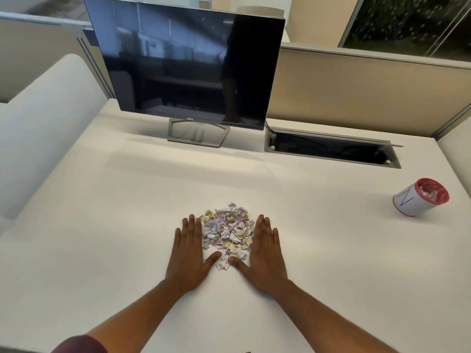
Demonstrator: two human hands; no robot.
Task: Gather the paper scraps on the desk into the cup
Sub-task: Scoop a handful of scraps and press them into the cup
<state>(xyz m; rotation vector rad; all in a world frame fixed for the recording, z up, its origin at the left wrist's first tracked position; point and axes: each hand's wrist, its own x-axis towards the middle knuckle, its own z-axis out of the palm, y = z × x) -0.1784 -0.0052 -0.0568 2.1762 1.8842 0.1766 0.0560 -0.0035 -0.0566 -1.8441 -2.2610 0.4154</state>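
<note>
Scraps point(227, 231) piled btwn flat hands, L point(190, 253) & R point(266, 253).

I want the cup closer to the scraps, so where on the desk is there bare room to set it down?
Bare desk lies left of the left hand, and between the right hand and the cup. Also open: the strip between the paper scraps and the monitor stand. Crowded only between the hands.

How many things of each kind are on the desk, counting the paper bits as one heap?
Hands: 2, left hand and right hand
Heap of paper scraps: 1
Cup: 1
Monitor: 1
Total: 5
</note>
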